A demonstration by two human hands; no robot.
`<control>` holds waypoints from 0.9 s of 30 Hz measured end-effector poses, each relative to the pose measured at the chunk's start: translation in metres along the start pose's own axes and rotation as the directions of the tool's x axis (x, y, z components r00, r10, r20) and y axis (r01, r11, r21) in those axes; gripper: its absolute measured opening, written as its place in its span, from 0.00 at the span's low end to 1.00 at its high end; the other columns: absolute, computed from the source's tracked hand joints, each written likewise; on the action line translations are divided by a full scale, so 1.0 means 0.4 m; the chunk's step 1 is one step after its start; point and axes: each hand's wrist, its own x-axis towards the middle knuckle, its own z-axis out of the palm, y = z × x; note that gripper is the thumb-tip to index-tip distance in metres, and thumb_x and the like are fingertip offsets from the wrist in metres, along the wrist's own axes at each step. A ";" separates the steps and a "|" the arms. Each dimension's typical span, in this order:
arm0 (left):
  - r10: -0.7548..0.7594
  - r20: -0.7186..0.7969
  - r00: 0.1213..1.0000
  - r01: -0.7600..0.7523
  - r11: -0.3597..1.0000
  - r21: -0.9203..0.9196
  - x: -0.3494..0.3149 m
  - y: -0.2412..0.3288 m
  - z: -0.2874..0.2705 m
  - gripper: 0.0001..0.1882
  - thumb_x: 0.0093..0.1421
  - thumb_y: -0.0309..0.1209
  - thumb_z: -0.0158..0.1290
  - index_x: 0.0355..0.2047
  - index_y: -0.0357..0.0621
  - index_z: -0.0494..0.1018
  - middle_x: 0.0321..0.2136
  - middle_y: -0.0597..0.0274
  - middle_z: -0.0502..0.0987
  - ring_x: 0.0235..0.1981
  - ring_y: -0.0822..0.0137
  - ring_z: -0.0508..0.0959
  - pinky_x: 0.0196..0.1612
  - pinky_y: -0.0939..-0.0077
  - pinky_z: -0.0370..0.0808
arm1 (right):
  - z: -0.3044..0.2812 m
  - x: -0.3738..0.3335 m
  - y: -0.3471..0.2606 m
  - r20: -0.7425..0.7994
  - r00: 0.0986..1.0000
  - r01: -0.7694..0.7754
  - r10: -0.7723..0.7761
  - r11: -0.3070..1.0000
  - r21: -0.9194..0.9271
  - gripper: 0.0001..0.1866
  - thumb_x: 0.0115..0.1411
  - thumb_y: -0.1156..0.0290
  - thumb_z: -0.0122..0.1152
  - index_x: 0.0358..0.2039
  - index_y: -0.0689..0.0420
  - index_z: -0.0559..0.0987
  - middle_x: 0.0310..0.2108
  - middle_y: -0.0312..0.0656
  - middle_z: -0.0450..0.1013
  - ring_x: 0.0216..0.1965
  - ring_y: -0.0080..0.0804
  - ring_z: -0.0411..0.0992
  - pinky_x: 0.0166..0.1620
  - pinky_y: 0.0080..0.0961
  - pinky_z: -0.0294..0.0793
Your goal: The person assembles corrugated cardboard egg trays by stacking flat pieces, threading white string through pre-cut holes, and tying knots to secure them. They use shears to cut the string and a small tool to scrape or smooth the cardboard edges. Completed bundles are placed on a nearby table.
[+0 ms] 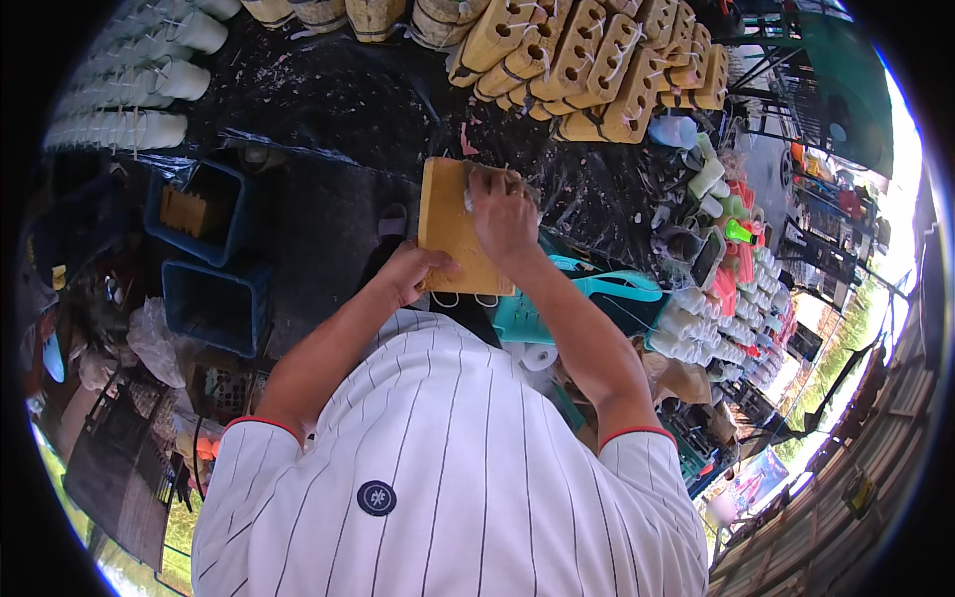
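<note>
A flat-faced yellow block [443, 214], tall and rectangular, is in front of me over the dark floor. My left hand [406, 272] grips its lower left edge, thumb on the face and fingers behind. Across the upper right of the face lies my right hand [504, 214], its fingers curled over a pale crumpled wad [531, 197]. Whether the wad is cloth or plastic I cannot tell. Two thin white loops of cord show at the block's lower edge.
Yellow blocks with round holes [607, 65], bound with dark straps, stand at the far right. Black plastic sheeting [328, 85] covers the surface ahead. Two dark blue bins [214, 308] are at left, rows of white cylinders [149, 129] beyond. A turquoise plastic piece [522, 320] is below the block.
</note>
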 end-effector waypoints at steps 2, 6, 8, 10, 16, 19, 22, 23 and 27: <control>0.003 -0.032 0.999 -0.003 1.000 0.020 0.010 -0.004 -0.003 0.24 0.52 0.20 0.62 0.51 0.35 0.77 0.43 0.52 0.82 0.42 0.57 0.85 0.47 0.61 0.84 | -0.007 -0.018 0.006 0.020 1.000 0.019 -0.019 1.000 -0.014 0.23 0.61 0.70 0.58 0.58 0.53 0.75 0.47 0.53 0.76 0.48 0.57 0.80 0.45 0.48 0.84; -0.003 -0.009 1.000 0.003 1.000 0.011 0.018 -0.010 -0.017 0.25 0.52 0.19 0.62 0.52 0.34 0.76 0.44 0.52 0.82 0.43 0.57 0.85 0.47 0.63 0.84 | -0.013 -0.027 0.015 0.049 0.994 0.098 -0.102 0.992 0.080 0.28 0.60 0.64 0.60 0.61 0.56 0.73 0.49 0.55 0.74 0.52 0.66 0.77 0.53 0.52 0.81; 0.005 -0.005 1.000 -0.006 1.000 -0.006 0.016 -0.008 -0.014 0.25 0.52 0.18 0.62 0.53 0.34 0.76 0.44 0.52 0.82 0.43 0.57 0.85 0.47 0.63 0.84 | -0.009 -0.015 0.024 0.092 0.992 0.074 -0.084 0.991 0.115 0.27 0.61 0.65 0.59 0.61 0.56 0.73 0.48 0.55 0.74 0.51 0.66 0.77 0.52 0.52 0.81; 0.012 -0.008 1.000 -0.012 1.000 -0.003 0.014 -0.007 -0.012 0.25 0.53 0.18 0.62 0.53 0.34 0.75 0.44 0.51 0.82 0.43 0.56 0.85 0.47 0.63 0.84 | -0.009 -0.018 0.028 0.105 0.990 0.079 -0.090 0.992 0.103 0.27 0.61 0.65 0.59 0.61 0.55 0.73 0.47 0.54 0.74 0.51 0.65 0.77 0.50 0.51 0.82; 0.013 0.020 1.000 -0.013 1.000 -0.013 0.007 0.000 -0.007 0.26 0.52 0.19 0.62 0.54 0.34 0.75 0.45 0.51 0.82 0.44 0.55 0.85 0.48 0.63 0.84 | -0.002 0.019 0.033 0.000 0.994 0.111 -0.111 0.991 0.070 0.22 0.60 0.71 0.57 0.57 0.55 0.75 0.44 0.51 0.77 0.46 0.57 0.80 0.48 0.50 0.83; 0.015 0.012 1.000 -0.015 1.000 -0.013 0.010 -0.007 -0.011 0.27 0.51 0.19 0.62 0.54 0.34 0.75 0.45 0.51 0.82 0.44 0.55 0.85 0.49 0.63 0.83 | 0.003 -0.001 0.016 -0.080 0.984 0.159 -0.157 0.987 0.020 0.22 0.60 0.71 0.57 0.56 0.57 0.75 0.44 0.52 0.78 0.45 0.56 0.80 0.46 0.49 0.83; 0.010 0.030 1.000 -0.010 1.000 -0.003 0.008 -0.003 -0.012 0.27 0.51 0.19 0.62 0.54 0.34 0.75 0.46 0.51 0.82 0.44 0.55 0.85 0.50 0.63 0.83 | -0.019 0.027 0.004 0.000 0.991 0.135 -0.135 0.987 0.091 0.20 0.60 0.71 0.58 0.54 0.57 0.75 0.44 0.52 0.78 0.45 0.56 0.80 0.45 0.49 0.84; 0.014 0.029 0.999 -0.014 1.000 -0.012 0.013 -0.008 -0.014 0.27 0.51 0.19 0.62 0.54 0.34 0.75 0.46 0.51 0.82 0.44 0.55 0.85 0.50 0.62 0.83 | -0.028 0.048 0.009 0.067 0.992 0.100 -0.108 0.988 0.114 0.20 0.60 0.71 0.58 0.53 0.57 0.75 0.44 0.52 0.78 0.45 0.56 0.80 0.45 0.49 0.84; 0.054 0.018 0.998 -0.053 0.998 -0.017 0.013 -0.011 -0.011 0.28 0.50 0.20 0.63 0.54 0.34 0.75 0.46 0.51 0.82 0.44 0.55 0.84 0.51 0.62 0.83 | -0.030 0.017 -0.011 0.043 0.993 0.104 -0.106 0.993 0.052 0.16 0.59 0.69 0.59 0.49 0.56 0.76 0.42 0.50 0.78 0.42 0.56 0.81 0.43 0.48 0.84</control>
